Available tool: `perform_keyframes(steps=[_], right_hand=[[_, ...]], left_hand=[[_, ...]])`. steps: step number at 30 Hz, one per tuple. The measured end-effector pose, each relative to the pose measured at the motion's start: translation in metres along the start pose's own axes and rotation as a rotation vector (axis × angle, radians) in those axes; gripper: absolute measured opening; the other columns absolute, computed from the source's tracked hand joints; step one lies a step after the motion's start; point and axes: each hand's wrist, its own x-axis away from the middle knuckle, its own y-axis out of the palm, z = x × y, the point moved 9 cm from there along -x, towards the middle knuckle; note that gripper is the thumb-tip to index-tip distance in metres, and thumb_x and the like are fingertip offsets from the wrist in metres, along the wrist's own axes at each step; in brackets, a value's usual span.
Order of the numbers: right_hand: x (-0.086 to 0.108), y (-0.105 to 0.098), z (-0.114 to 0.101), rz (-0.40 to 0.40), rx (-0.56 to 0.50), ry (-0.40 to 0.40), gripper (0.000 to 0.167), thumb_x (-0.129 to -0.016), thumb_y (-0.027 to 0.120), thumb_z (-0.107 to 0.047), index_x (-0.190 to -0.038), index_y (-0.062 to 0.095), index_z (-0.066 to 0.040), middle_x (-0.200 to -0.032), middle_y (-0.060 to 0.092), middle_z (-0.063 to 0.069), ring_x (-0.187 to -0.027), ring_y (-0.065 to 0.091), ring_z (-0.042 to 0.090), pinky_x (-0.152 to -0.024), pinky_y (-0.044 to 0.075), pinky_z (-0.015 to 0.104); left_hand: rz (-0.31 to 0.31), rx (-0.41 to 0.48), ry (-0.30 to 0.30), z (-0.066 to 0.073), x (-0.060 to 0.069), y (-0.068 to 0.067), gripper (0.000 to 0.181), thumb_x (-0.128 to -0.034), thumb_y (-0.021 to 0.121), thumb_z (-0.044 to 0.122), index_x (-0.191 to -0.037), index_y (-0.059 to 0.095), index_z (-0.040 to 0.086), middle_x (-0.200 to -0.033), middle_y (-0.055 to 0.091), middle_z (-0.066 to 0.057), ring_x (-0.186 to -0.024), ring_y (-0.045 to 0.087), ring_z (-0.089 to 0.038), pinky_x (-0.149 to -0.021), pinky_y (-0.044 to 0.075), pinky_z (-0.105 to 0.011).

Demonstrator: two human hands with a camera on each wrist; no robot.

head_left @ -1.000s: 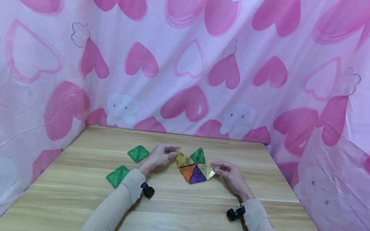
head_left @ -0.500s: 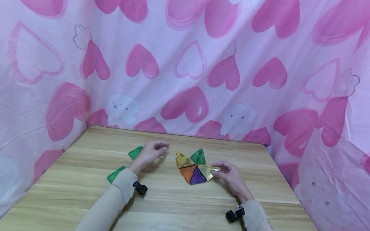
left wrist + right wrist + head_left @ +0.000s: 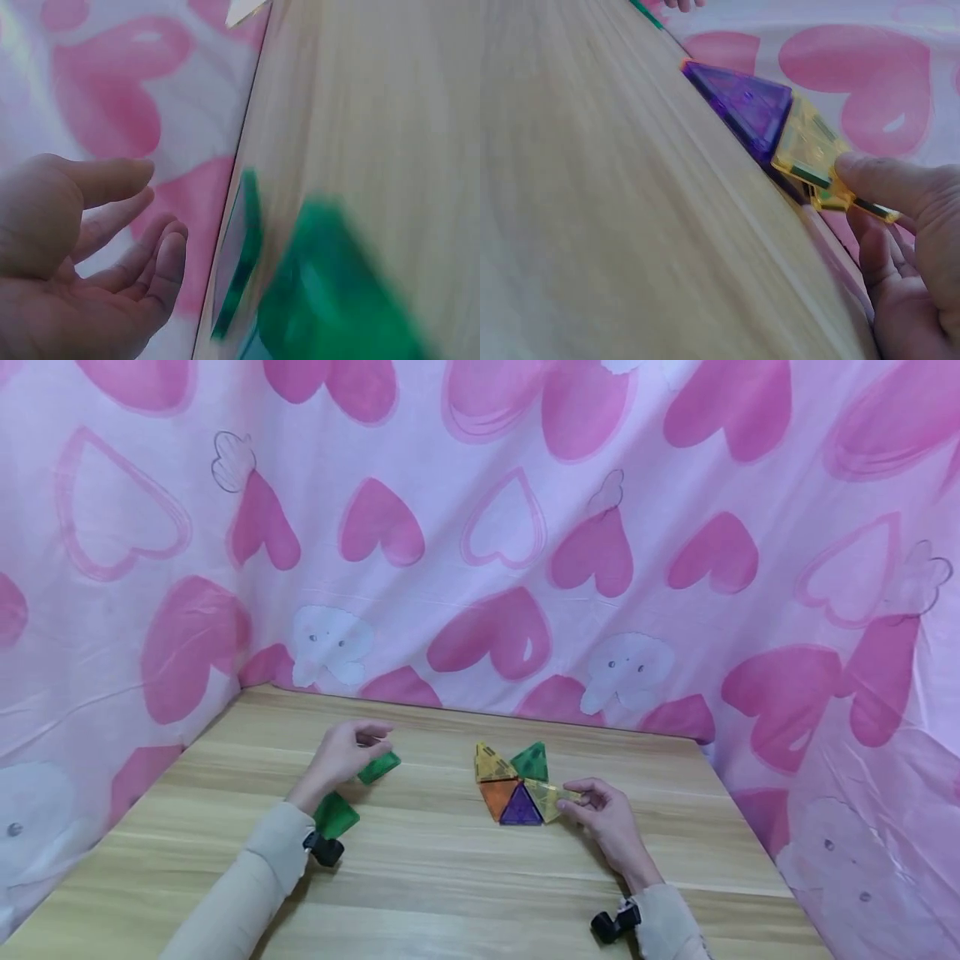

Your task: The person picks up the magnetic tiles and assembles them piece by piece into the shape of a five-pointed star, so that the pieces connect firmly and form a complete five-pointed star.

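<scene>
In the head view, my left hand [image 3: 347, 758] hovers beside a green magnetic tile [image 3: 381, 767], partly covering it. The left wrist view shows the hand's fingers loosely bent with nothing between them. A nearer green magnetic tile [image 3: 337, 817] lies by that wrist. My right hand [image 3: 606, 820] pinches the outer corner of a yellow triangular magnetic tile [image 3: 808, 142] between thumb and fingers. This tile adjoins a purple triangular tile [image 3: 521, 807]. An orange tile [image 3: 497, 797], another yellow tile [image 3: 492, 765] and a green triangular tile [image 3: 531, 763] complete the fan-like cluster.
Everything lies on a wood-grain table [image 3: 427, 885]. A pink heart-patterned curtain [image 3: 480, 543] rises along its back and both sides. Black wrist cameras [image 3: 324, 849] are strapped over the sleeves.
My left hand has left the yellow tile at the cluster's left and moved left to the far green tile. My right hand keeps its pinch. The view has shifted slightly.
</scene>
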Motion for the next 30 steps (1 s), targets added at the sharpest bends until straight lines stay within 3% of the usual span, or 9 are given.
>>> perform_keyframes(steps=[6, 14, 17, 20, 26, 30], right_hand=[[0.000, -0.005, -0.003, 0.073, 0.007, 0.002, 0.037, -0.090, 0.094, -0.006, -0.120, 0.074, 0.003, -0.085, 0.066, 0.007, -0.069, 0.058, 0.011, -0.053, 0.045, 0.021], [0.001, -0.004, -0.004, 0.089, 0.021, 0.012, 0.040, -0.091, 0.094, -0.009, -0.116, 0.067, 0.004, -0.081, 0.059, 0.002, -0.065, 0.050, 0.009, -0.051, 0.039, 0.021], [-0.001, -0.003, -0.005, 0.085, 0.044, 0.007, 0.040, -0.090, 0.095, -0.010, -0.115, 0.066, 0.003, -0.081, 0.059, 0.003, -0.066, 0.051, 0.009, -0.052, 0.042, 0.021], [-0.002, -0.002, -0.007, 0.087, 0.073, -0.009, 0.042, -0.089, 0.095, -0.012, -0.117, 0.068, 0.002, -0.092, 0.061, 0.006, -0.076, 0.054, 0.012, -0.062, 0.047, 0.021], [-0.003, -0.002, -0.017, 0.088, 0.143, -0.041, 0.055, -0.096, 0.092, -0.021, -0.140, 0.065, -0.004, -0.130, 0.061, 0.017, -0.108, 0.061, 0.019, -0.088, 0.053, 0.021], [0.000, -0.005, -0.027, 0.110, 0.138, -0.043, 0.058, -0.100, 0.087, -0.024, -0.150, 0.060, -0.008, -0.147, 0.055, 0.017, -0.123, 0.058, 0.026, -0.097, 0.052, 0.027]], left_hand=[[-0.028, -0.002, -0.145, -0.023, 0.009, -0.018, 0.055, -0.1062, 0.080, 0.028, -0.154, 0.065, 0.007, -0.151, 0.064, -0.023, -0.135, 0.061, -0.040, -0.114, 0.053, -0.060], [-0.081, -0.052, -0.231, -0.036, 0.010, -0.016, 0.074, -0.0947, 0.092, 0.026, -0.155, 0.060, -0.002, -0.153, 0.061, -0.028, -0.128, 0.059, -0.041, -0.111, 0.052, -0.061], [-0.081, -0.113, -0.210, -0.034, 0.008, -0.013, 0.076, -0.0909, 0.096, 0.026, -0.153, 0.062, -0.002, -0.151, 0.061, -0.030, -0.130, 0.060, -0.043, -0.112, 0.052, -0.064], [-0.083, -0.157, -0.176, -0.030, 0.007, -0.011, 0.076, -0.0894, 0.097, 0.026, -0.152, 0.064, -0.003, -0.150, 0.061, -0.033, -0.133, 0.060, -0.047, -0.111, 0.052, -0.067], [-0.114, -0.084, -0.192, -0.028, 0.012, -0.008, 0.077, -0.0891, 0.095, 0.013, -0.154, 0.059, -0.006, -0.150, 0.064, -0.029, -0.135, 0.063, -0.044, -0.116, 0.052, -0.059], [-0.147, -0.044, -0.161, -0.025, 0.015, -0.004, 0.073, -0.0879, 0.094, 0.004, -0.152, 0.062, -0.007, -0.137, 0.071, -0.023, -0.121, 0.067, -0.034, -0.106, 0.059, -0.046]])
